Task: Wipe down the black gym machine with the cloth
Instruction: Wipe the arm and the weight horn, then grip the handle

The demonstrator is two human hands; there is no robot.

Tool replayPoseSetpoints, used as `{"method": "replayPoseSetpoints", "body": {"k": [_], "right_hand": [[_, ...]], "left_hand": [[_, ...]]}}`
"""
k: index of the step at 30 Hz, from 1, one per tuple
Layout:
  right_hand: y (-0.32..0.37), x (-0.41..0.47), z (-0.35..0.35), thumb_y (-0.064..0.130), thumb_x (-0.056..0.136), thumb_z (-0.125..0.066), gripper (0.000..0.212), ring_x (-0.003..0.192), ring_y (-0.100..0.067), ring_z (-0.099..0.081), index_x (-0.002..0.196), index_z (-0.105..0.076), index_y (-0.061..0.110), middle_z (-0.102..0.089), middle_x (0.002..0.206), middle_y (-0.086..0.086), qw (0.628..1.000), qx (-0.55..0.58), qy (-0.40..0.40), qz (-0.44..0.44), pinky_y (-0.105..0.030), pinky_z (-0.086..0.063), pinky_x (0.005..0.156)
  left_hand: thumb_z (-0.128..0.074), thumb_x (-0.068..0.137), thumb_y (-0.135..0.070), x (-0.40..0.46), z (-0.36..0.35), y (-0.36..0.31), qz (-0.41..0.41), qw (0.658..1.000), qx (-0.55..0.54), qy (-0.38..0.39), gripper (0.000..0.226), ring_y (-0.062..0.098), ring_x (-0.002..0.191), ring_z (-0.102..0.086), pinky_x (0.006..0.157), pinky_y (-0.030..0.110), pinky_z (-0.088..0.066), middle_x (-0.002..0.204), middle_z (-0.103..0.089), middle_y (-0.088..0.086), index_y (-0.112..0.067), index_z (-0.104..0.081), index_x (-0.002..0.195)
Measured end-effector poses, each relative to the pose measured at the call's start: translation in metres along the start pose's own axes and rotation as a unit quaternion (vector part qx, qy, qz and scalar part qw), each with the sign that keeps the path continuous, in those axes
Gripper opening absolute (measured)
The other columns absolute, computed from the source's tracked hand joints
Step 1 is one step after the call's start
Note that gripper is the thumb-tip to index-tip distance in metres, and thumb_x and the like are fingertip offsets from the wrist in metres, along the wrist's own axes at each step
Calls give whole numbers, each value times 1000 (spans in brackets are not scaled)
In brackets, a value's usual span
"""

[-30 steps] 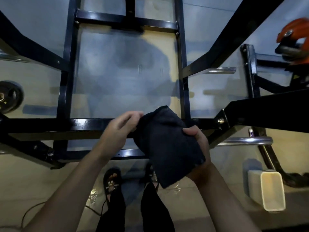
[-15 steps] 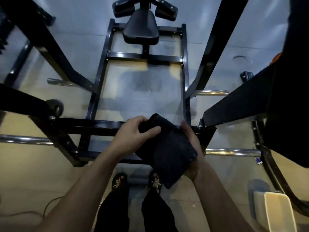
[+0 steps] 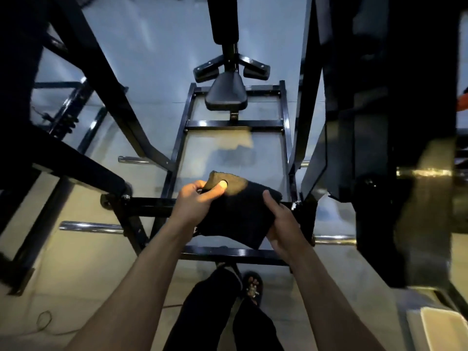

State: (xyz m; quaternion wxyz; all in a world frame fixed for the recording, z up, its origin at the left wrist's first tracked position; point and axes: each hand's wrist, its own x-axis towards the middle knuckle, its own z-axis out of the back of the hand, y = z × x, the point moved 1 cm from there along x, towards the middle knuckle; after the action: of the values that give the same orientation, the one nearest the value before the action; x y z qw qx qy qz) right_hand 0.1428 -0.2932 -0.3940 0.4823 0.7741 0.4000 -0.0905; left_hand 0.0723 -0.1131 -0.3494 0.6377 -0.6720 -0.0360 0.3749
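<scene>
Pale glossy floor under black machine frame, thin cable alongside.

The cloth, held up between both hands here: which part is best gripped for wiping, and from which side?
Probably the near right edge of the cloth, taken from the right, where the right hand already holds it from underneath. It looks folded into a flat pad, so holding one edge leaves the broad face free for the frame crossbar. The left hand pinches the far left corner.

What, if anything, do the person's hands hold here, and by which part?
A dark cloth, held by both hands: the left hand pinches its upper left corner, and the right hand grips its right edge.
</scene>
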Motion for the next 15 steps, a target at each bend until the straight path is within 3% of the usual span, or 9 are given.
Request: {"method": "replayPoseSetpoints", "body": {"k": [2,6,9,11,15], "right_hand": [[-3,-8,-7,39,95,-63,54,119,-30,-68,133,-62,0,-70,127,-18,1000,5,-8,-5,-48,-52,105],[-4,-21,-20,42,94,-66,50,111,-33,-71,125,-68,3,-74,118,-18,999,10,-42,-8,-52,-53,103],[2,-28,-23,45,91,-68,51,110,-35,-72,123,-70,6,-75,117,-17,999,-2,-35,0,-53,-55,99],[8,-29,-21,45,91,-68,51,109,-35,-72,122,-70,5,-75,116,-17,999,-32,-31,2,-53,-55,100],[21,-29,-18,54,90,-63,56,105,-28,-74,114,-72,5,-77,110,-13,986,-162,-4,35,-46,-57,97]], "left_hand": [[-84,85,-26,-10,8,-6,3,999,-21,30,43,38,99,-74,99,53,-56,103,-76,21,6,-68,110],[-74,93,-26,-23,23,-17,38,990,-10,133,32,35,106,-71,101,44,-53,115,-74,20,-5,-72,117],[-74,91,-34,-27,26,-21,51,981,1,189,39,28,103,-71,92,37,-52,117,-73,14,-11,-72,123],[-80,86,-32,-20,29,-21,41,977,53,200,41,26,100,-71,86,35,-54,108,-74,11,-13,-71,122],[-87,81,-35,-2,35,-29,-14,950,224,219,42,16,109,-68,100,42,-55,114,-73,-2,-23,-70,117]]}}
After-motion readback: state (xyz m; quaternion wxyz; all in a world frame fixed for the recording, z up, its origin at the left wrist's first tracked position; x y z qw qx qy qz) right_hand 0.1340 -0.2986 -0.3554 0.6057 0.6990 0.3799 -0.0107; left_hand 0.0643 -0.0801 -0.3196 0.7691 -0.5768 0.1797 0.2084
